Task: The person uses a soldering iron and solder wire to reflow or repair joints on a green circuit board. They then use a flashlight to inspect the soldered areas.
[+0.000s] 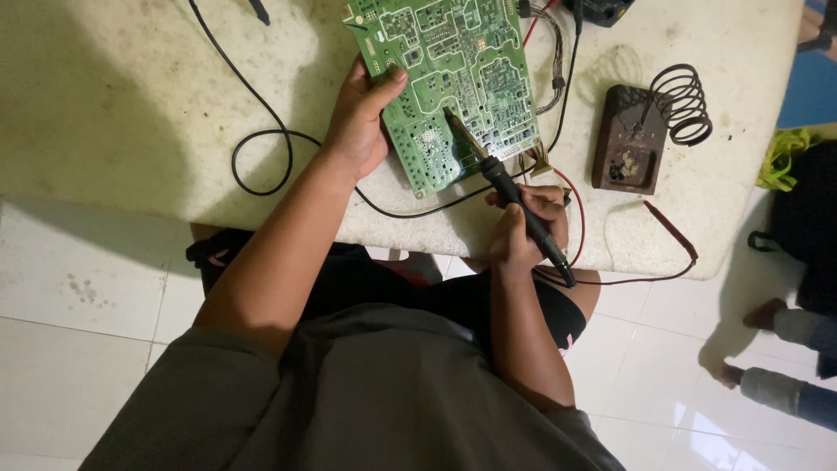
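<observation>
Resting on the table (pixel 131 105) at its near edge, the green circuit board (pixel 453 83) lies solder side up, tilted and running off the far edge of the view. The left hand (pixel 357 122) is clamped on the board's left edge, thumb on top and fingers underneath. The right hand (pixel 523 228) is closed in a pen grip around the black handle of a soldering iron (pixel 506 192), held just near of the board's near right corner. The iron slants up to the left, and its tip sits on the board close to the middle. The two hands are apart.

A black cable (pixel 261 139) loops over the table left of the board and passes under it. A red lead (pixel 671 231) curves along the near right edge. To the right stands a brown iron stand (pixel 629 139) with a black coiled holder (pixel 682 103). On the white tiled floor (pixel 78 288) at far right, another person's feet (pixel 767 314) are visible.
</observation>
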